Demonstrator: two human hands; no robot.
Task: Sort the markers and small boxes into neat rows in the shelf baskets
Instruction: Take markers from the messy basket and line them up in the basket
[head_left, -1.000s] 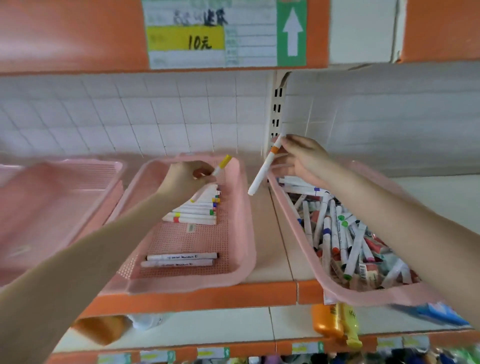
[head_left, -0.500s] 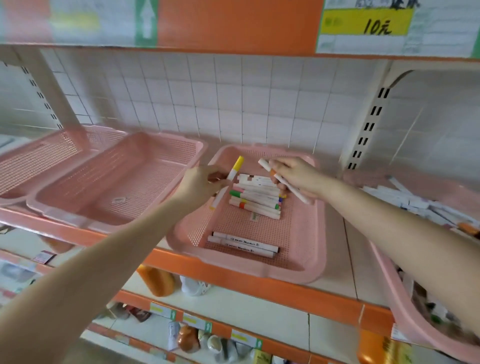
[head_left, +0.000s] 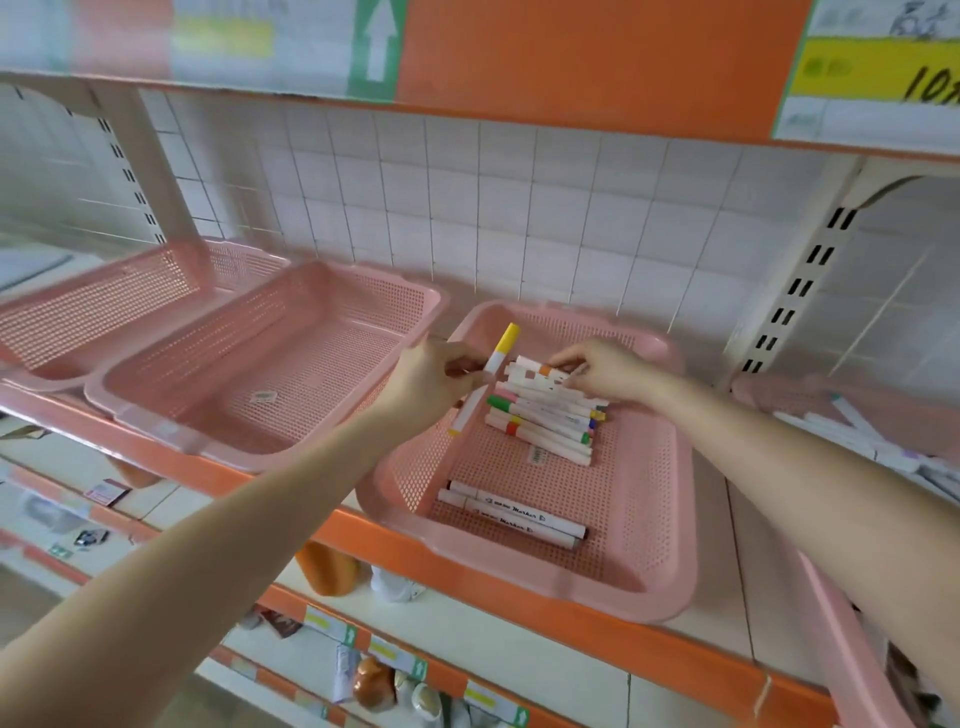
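- Head view, grips: the left hand (head_left: 431, 379) pinches a yellow marker (head_left: 491, 371) near its middle, cap end tilted up and away, just left of the row (head_left: 545, 415); the right hand (head_left: 605, 369) has curled fingertips pinching an orange marker (head_left: 543, 370) at the far end of that row, where it seems to touch the others
- Head view, places: the row lies in the far half of the middle basket (head_left: 639, 467), the pens side by side but slightly fanned; two long markers (head_left: 514, 514) lie together near the front rim, apart from the row; more markers lie loose in the right basket (head_left: 769, 397), mostly out of frame; the pink basket (head_left: 291, 374) to the left holds only a small label; no small boxes can be made out
- Handling, as a judgement: the markers look light, stiff and smooth; round barrels will likely roll on the mesh and slide off a stack; a pinch at mid-barrel, as the left hand has it, should keep one level; caps may pull off if gripped alone
- Next, likely: seat the orange one flat against its neighbour, then lay the yellow one parallel; nudging the ends flush would tidy the fan
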